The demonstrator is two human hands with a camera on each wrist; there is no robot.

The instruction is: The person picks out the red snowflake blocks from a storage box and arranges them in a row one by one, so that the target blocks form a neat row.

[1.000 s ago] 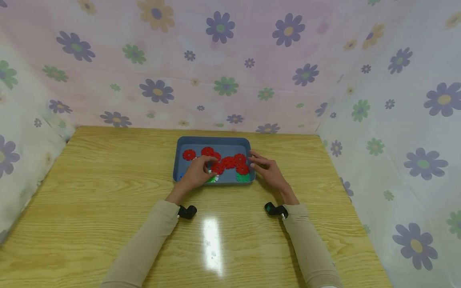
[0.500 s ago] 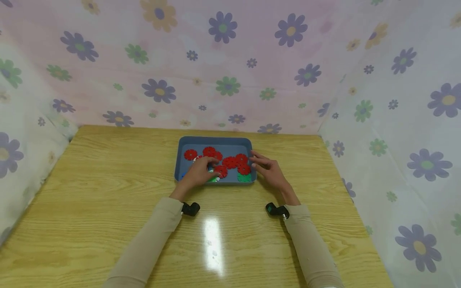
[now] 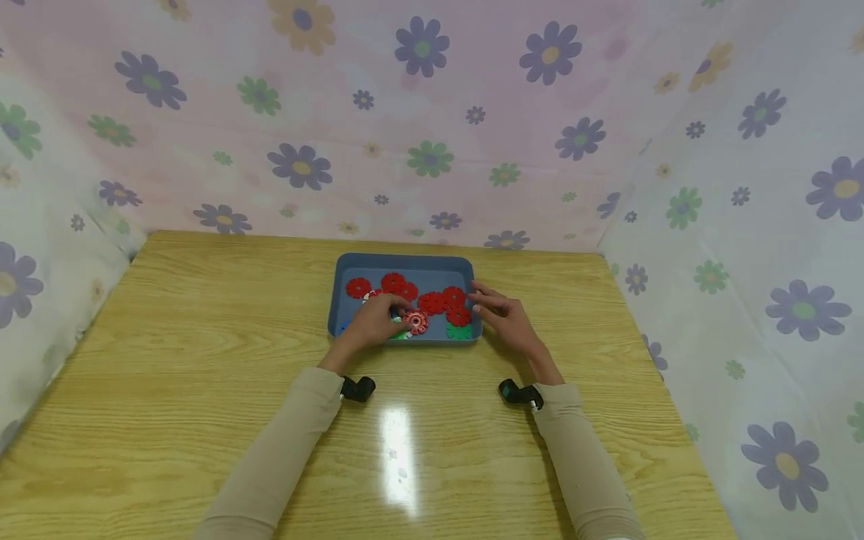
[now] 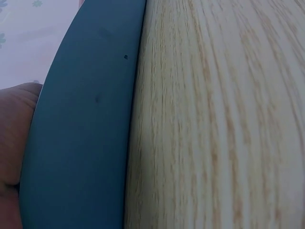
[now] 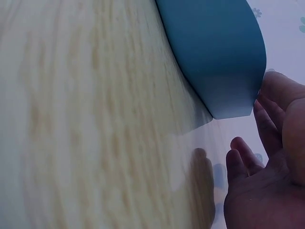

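A shallow blue tray (image 3: pixel 335 281) stands on the table. In it lie several flat, notched plastic discs: red discs (image 3: pixel 432 303), a green disc (image 3: pixel 459 331), partly hidden white ones, and a bit of blue. My left hand (image 3: pixel 367 322) reaches over the front left of the tray. Its thumb and fingertips appear to pinch a shiny red notched disc (image 3: pixel 418 322) tilted above the tray floor. The palm hides the pieces beneath. At the tray's right end, my right hand (image 3: pixel 509 322) rests its loosely extended fingertips against the rim, holding no disc.
The wooden table (image 3: pixel 270 420) extends around the tray on all sides, with a bright light reflection in front. Flower-patterned cloth (image 3: pixel 432 127) hangs along the back and both sides. Black wrist cameras (image 3: pixel 359 389) sit at both cuffs.
The red disc by my left fingers has moved slightly right and toward me, and its face now catches the light. My right hand has stayed at the rim. The head view has shifted slightly.
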